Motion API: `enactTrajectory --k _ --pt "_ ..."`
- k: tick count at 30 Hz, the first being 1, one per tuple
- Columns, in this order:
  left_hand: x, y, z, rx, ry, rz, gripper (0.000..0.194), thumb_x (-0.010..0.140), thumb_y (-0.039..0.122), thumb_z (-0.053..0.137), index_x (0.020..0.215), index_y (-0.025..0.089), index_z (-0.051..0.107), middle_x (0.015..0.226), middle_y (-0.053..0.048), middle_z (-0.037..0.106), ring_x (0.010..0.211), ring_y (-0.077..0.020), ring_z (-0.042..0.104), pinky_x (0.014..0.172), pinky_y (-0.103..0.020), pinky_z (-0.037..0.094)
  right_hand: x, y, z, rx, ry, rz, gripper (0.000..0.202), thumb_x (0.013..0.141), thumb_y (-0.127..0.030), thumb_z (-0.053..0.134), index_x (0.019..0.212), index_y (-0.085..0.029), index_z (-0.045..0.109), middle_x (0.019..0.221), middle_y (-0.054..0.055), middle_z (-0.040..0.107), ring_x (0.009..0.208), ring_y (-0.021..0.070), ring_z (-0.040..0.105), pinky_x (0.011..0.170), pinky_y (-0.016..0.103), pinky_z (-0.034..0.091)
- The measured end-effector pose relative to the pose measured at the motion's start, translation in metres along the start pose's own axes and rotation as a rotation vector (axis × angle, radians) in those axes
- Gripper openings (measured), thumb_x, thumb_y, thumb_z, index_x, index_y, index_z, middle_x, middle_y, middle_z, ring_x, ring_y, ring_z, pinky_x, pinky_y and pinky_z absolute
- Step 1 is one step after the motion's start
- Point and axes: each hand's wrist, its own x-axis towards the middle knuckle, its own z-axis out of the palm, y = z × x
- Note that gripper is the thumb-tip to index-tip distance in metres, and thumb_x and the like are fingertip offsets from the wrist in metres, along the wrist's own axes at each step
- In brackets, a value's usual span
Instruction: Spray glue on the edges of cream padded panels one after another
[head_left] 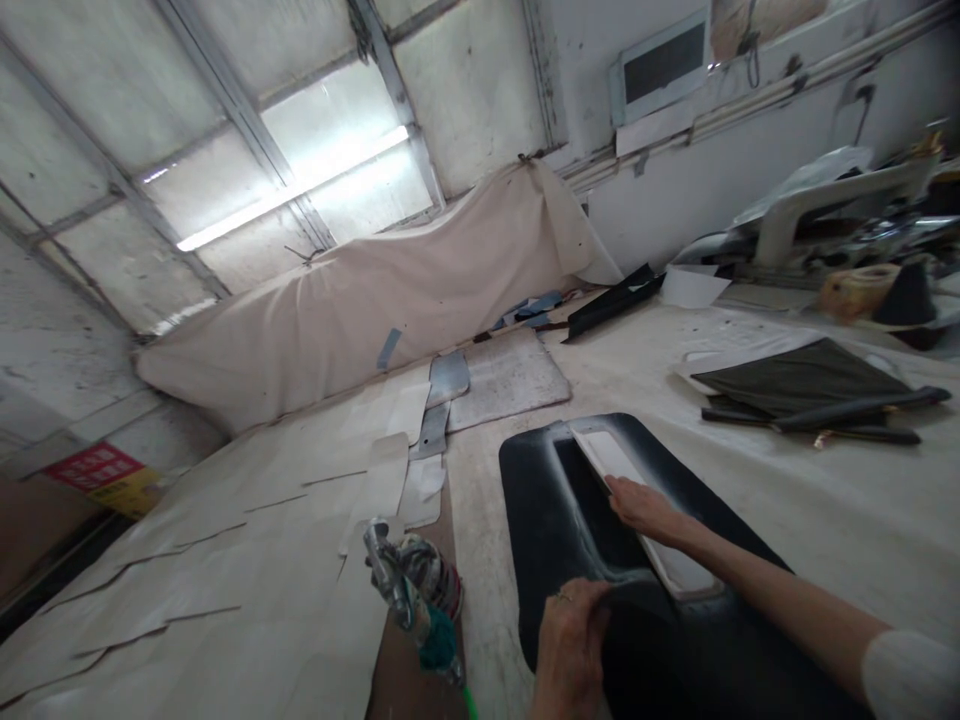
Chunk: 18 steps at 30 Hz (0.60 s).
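A black sheet (544, 500) with rounded corners lies on the table, with a whitish haze around its middle. On it rests a long, narrow white panel (686, 565) with a raised rim, set at a slant. My right hand (649, 515) reaches across this panel, fingers closed over its left edge. Lower down, my left hand (574, 635) pinches black material at the near end of a dark rectangular area beside the panel. The fingertips there are partly hidden. Left of the sheet, a spray gun (409, 590) with a green hose leans by a can.
Overlapping pale pieces (247, 560) cover the table's left side. A grey board (510, 375) lies beyond the sheet. Folded dark fabric (802, 385) and a sewing machine (787, 230) are at right. A draped beige cloth (420, 280) hangs along the back.
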Motion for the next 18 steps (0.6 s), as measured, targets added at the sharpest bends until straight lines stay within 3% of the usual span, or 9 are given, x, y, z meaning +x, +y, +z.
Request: enactTrajectory --k 7,9,11,13,15,17,18 --pt "-0.011 -0.021 0.046 0.106 -0.077 0.096 0.038 0.077 0.021 0.044 0.113 0.029 0.053 0.112 -0.005 0.061 0.111 -0.0248 0.049 0.098 -0.048 0.035 0.0 -0.026 -0.001 -0.103 -0.032 0.014 0.022 0.083 -0.027 0.041 0.099 -0.014 0.05 0.093 0.013 0.061 0.081 0.0234 0.061 0.063 0.031 0.04" --pt "-0.017 -0.024 0.063 0.117 -0.192 0.066 0.051 0.072 0.027 0.051 0.123 0.028 0.045 0.123 -0.009 0.054 0.122 -0.0321 0.039 0.101 -0.058 0.026 0.0 -0.028 0.001 -0.119 -0.034 0.015 0.024 0.084 -0.03 0.04 0.099 -0.015 0.05 0.092 0.014 0.061 0.08 0.0259 0.061 0.06 0.032 0.039" --pt "-0.022 -0.025 0.073 0.095 -0.381 0.026 0.062 0.068 0.033 0.056 0.128 0.027 0.039 0.132 -0.012 0.045 0.128 -0.0374 0.026 0.101 -0.064 0.019 0.0 -0.027 0.003 -0.121 -0.033 0.0 0.027 0.086 -0.034 0.036 0.1 -0.016 0.05 0.093 0.014 0.061 0.081 0.0263 0.06 0.061 0.032 0.039" --pt "-0.022 -0.028 0.074 0.043 -0.425 0.019 0.06 0.069 0.038 0.054 0.127 0.029 0.039 0.138 -0.009 0.037 0.131 -0.0356 0.02 0.103 -0.063 0.014 0.001 -0.024 0.006 -0.107 -0.035 -0.021 0.029 0.088 -0.036 0.032 0.098 -0.018 0.052 0.092 0.012 0.06 0.082 0.024 0.06 0.065 0.032 0.039" --pt "-0.015 -0.036 0.064 0.032 -0.19 -0.044 0.053 0.074 0.039 0.048 0.126 0.03 0.041 0.141 -0.005 0.032 0.133 -0.0292 0.017 0.107 -0.055 0.01 0.001 -0.02 0.008 -0.084 -0.037 -0.032 0.027 0.089 -0.031 0.03 0.097 -0.018 0.053 0.089 0.01 0.06 0.079 0.0213 0.06 0.066 0.031 0.039" --pt "-0.001 -0.051 0.048 0.078 0.204 -0.255 0.052 0.078 0.036 0.042 0.128 0.022 0.038 0.144 -0.008 0.027 0.134 -0.0253 0.015 0.11 -0.047 0.01 -0.001 -0.014 0.009 -0.057 -0.031 -0.034 0.027 0.087 -0.023 0.03 0.1 -0.017 0.053 0.088 0.01 0.06 0.079 0.0197 0.059 0.068 0.03 0.039" --pt "0.006 -0.061 0.041 0.084 0.326 -0.391 0.053 0.078 0.03 0.041 0.129 0.016 0.037 0.143 -0.012 0.028 0.133 -0.025 0.018 0.109 -0.044 0.015 -0.002 -0.01 0.01 -0.041 -0.023 -0.037 0.028 0.086 -0.02 0.03 0.104 -0.016 0.052 0.09 0.01 0.06 0.08 0.0193 0.059 0.069 0.03 0.039"
